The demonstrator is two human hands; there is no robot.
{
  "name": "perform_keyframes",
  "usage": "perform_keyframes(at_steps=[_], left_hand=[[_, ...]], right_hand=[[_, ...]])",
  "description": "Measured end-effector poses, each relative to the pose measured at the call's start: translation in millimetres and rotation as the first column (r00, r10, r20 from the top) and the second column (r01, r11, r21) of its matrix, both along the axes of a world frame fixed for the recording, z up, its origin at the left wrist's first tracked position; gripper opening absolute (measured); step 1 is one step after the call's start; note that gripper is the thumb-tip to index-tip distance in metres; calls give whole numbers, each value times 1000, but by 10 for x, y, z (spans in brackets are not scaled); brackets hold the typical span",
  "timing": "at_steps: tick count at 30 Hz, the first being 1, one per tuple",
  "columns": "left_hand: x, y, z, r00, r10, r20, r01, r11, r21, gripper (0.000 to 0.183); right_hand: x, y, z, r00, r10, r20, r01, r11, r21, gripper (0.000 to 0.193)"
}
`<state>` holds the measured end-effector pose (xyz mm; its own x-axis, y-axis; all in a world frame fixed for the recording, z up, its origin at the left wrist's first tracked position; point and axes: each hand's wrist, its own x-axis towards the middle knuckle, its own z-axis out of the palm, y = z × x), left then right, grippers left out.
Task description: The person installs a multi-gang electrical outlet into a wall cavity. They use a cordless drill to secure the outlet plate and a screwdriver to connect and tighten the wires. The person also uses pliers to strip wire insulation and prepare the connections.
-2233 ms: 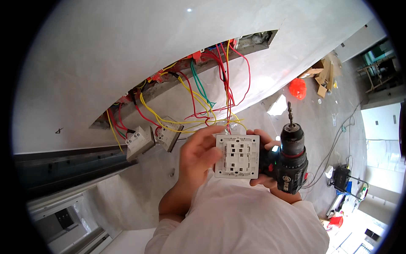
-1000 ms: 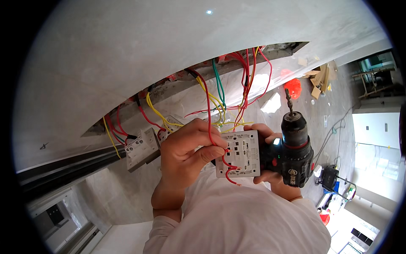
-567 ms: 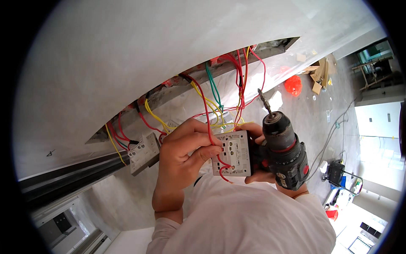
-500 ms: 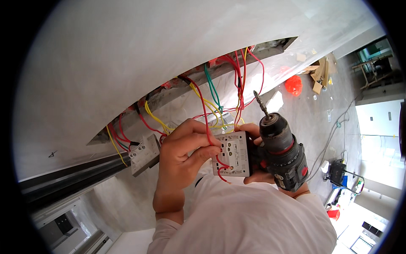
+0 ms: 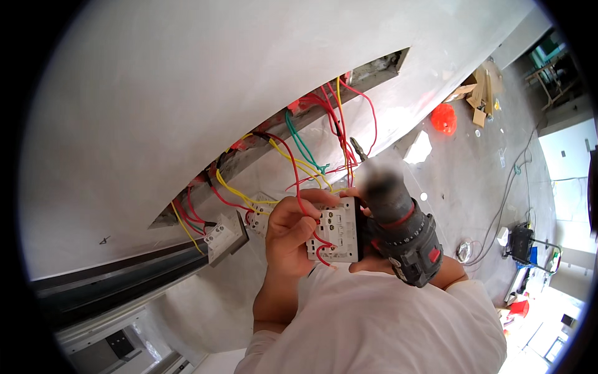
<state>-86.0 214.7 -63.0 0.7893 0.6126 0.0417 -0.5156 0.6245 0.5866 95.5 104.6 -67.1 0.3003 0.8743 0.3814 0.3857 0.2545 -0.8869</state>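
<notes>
A white switch panel (image 5: 351,240) is held with its wired back towards me, screw terminals showing. My left hand (image 5: 289,234) is closed at its left side, thumb and fingers pinching a red wire (image 5: 291,156) that comes down from the wall. A short red wire loop (image 5: 320,254) with a bare end hangs from a lower terminal. My right hand (image 5: 377,265) grips the panel from the right, partly hidden behind a black cordless drill (image 5: 416,249). The drill rests in that same hand, its bit pointing up towards the wall; its handle is hidden and its chuck blurred.
A long wall recess (image 5: 374,70) holds red, yellow and green wires (image 5: 305,140). Another wired switch panel (image 5: 223,240) hangs at the left, above a dark rail (image 5: 124,265). Cardboard (image 5: 478,93), a red bag (image 5: 443,119) and cables (image 5: 498,199) lie on the floor at right.
The view has shifted, so the recess appears further left and the floor items further right. My left hand still pinches the red wire at the panel, and the right still holds panel and drill.
</notes>
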Motion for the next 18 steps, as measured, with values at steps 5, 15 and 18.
perform_keyframes(at_steps=[5,15,18], left_hand=[[74,45,-59,1000,27,16,-28,995,100,17],[-8,142,92,980,188,-69,-158,939,305,21],[-31,207,120,976,185,-112,-124,902,413,21]], right_hand=[[-235,-304,80,964,-10,265,28,998,-64,103],[76,-718,313,995,-30,-100,-49,714,-698,93],[323,-920,295,985,108,-133,-155,891,-427,72]])
